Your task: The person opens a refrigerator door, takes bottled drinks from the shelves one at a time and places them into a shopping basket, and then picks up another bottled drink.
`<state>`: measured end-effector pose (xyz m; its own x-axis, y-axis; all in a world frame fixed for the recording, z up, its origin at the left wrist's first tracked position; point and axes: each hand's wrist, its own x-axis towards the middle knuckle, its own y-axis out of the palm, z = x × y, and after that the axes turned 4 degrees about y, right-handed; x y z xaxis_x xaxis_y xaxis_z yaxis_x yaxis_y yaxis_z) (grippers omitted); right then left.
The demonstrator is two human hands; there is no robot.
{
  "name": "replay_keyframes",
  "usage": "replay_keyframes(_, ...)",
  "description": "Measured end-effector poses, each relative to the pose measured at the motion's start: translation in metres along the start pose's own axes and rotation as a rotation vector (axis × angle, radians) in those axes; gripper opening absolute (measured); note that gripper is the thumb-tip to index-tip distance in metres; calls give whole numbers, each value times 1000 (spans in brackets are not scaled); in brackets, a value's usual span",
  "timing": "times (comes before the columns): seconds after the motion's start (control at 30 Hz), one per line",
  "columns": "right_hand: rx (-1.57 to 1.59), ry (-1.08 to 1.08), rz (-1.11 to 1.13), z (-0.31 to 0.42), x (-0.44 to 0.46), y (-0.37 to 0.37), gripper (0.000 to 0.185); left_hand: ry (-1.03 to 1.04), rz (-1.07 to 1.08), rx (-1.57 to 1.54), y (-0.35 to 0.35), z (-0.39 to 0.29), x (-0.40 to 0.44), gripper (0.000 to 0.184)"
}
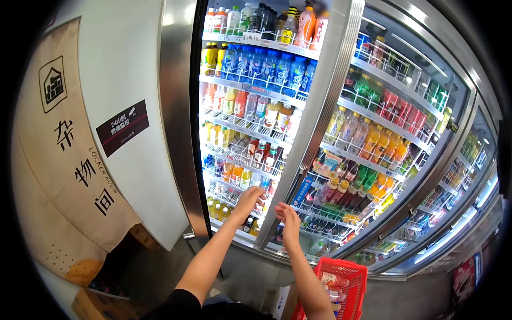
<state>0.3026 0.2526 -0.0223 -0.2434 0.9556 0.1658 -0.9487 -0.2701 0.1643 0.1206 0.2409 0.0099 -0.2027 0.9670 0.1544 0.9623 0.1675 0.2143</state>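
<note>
Both my arms reach forward toward a lit drinks cooler (pixel 250 82). My left hand (pixel 250 200) is in front of its lower shelves, fingers bent; whether anything is in it cannot be made out. Beside the upright frame between the doors, my right hand (pixel 288 217) is raised with its fingers curled and slightly apart, holding nothing that shows. The hands do not touch. Juice bottles (pixel 234 175) stand on the shelf just above my left hand. Higher up are blue-labelled bottles (pixel 269 66) in a row.
A red basket (pixel 363 277) with several bottles is at the lower right, beside my right forearm. Closed glass doors (pixel 389 128) with more drinks run to the right. At the left hang a beige curtain (pixel 58 176) and a dark sign (pixel 122 128). Cardboard boxes (pixel 104 306) stand low left.
</note>
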Motion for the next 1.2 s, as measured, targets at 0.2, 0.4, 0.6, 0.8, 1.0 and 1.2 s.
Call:
replay_keyframes(0.2, 8, 5, 46, 3, 28, 34, 35, -90, -69, -20, -35, 7, -4, 33)
replay_keyframes(0.4, 20, 3, 100, -1, 50, 62, 35, -104, -105, -6, -74, 4, -21, 33)
replay_keyframes(0.6, 24, 30, 140, -18, 64, 82, 35, -113, -180, 68, -137, -28, -54, 36)
replay_keyframes(0.8, 48, 41, 94, -17, 92, 90, 34, -128, -186, 122, -173, -48, -3, 36)
replay_keyframes(1.0, 36, -5, 23, -34, 124, 91, 34, -87, 82, 91, -138, -34, 80, 34)
replay_keyframes(1.2, 22, -10, -56, -37, 153, 89, 35, -106, 143, 62, -113, -10, 142, 30)
